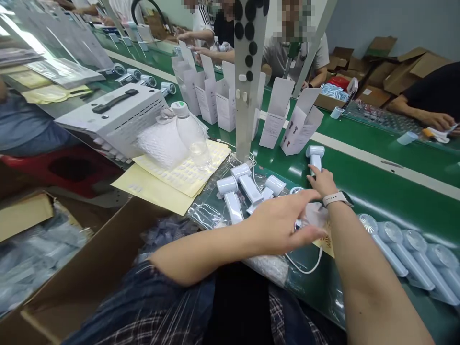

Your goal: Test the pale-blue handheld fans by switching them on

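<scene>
My right hand (pixel 322 182), with a pale watch strap on its wrist, reaches over the green conveyor belt. Its fingers are round the handle of a light blue handheld fan (pixel 316 151), whose head points away from me. My left hand (pixel 278 223) hovers over the near work surface, thumb and fingers apart, holding nothing. Beneath and beyond it, a clear plastic piece and a white cable (pixel 305 272) are partly hidden. To its left lie several light blue fans (pixel 250 188) in a loose heap on plastic film.
Several wrapped fans (pixel 393 233) lie in a row at right. Open white boxes (pixel 224 108) stand along the belt by a metal post (pixel 243 96). Yellow label sheets (pixel 168 191), a bottle (pixel 189 127) and a cardboard box (pixel 89 268) are at left. Co-workers sit across the belt.
</scene>
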Demonstrator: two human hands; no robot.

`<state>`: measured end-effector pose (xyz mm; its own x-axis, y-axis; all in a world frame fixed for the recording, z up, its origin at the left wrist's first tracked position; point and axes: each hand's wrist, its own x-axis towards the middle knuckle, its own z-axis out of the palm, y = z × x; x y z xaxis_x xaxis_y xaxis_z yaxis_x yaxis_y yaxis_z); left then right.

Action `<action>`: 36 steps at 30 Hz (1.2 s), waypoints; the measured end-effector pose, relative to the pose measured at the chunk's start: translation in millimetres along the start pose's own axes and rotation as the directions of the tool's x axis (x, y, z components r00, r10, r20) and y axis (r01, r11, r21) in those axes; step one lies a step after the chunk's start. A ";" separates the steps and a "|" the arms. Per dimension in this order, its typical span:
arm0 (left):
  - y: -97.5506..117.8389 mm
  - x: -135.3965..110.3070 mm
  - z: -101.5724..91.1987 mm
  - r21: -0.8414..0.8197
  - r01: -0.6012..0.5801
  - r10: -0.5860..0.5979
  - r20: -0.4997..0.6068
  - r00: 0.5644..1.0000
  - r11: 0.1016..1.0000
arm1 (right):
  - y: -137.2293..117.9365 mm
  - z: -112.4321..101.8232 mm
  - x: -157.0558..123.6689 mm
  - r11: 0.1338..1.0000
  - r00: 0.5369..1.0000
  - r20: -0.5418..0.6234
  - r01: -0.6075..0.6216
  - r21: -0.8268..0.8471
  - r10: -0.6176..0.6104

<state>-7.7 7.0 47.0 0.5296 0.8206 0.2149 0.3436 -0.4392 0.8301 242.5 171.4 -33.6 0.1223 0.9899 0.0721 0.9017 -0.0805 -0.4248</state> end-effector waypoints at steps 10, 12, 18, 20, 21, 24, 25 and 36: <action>-50.9 41.0 35.9 0.244 0.319 -0.362 0.158 0.919 0.916 | 12.3 -88.3 -136.7 0.894 0.984 -0.014 -0.156 0.420 0.178; -57.5 26.6 24.3 -0.061 0.334 -0.324 0.126 0.937 0.941 | 21.2 -102.8 -176.9 0.851 0.971 -0.023 -0.196 0.486 0.237; -47.9 0.0 47.5 -0.770 0.270 -0.153 0.222 0.963 0.579 | 29.3 -85.0 -254.0 0.750 0.973 -0.088 -0.106 0.653 0.214; -36.8 0.4 67.0 -0.823 0.337 -0.208 0.269 0.940 0.458 | 17.0 -65.6 -266.4 0.719 0.976 -0.120 -0.050 0.694 0.183; -32.0 1.7 75.6 -0.851 0.349 -0.235 0.273 0.933 0.394 | 9.1 -56.2 -271.6 0.738 0.975 -0.152 -0.018 0.674 0.162; -24.9 6.8 90.4 -0.914 0.299 -0.273 0.224 0.935 0.275 | -10.2 -35.6 -284.2 0.865 0.972 -0.235 0.099 0.492 0.023; -24.9 8.3 91.2 -0.923 0.283 -0.282 0.207 0.937 0.259 | -12.5 -31.6 -286.4 0.881 0.976 -0.215 0.132 0.454 -0.036; -28.7 7.8 62.8 -0.969 0.180 -0.276 0.128 0.953 0.169 | -9.0 -19.2 -259.0 0.953 0.994 0.087 -0.091 0.289 0.069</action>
<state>35.2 3.0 -7.4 0.5091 0.8560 -0.0903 -0.5983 0.4273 0.6778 210.6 -86.5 -31.1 0.1475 0.9884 -0.0359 0.7284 -0.1332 -0.6720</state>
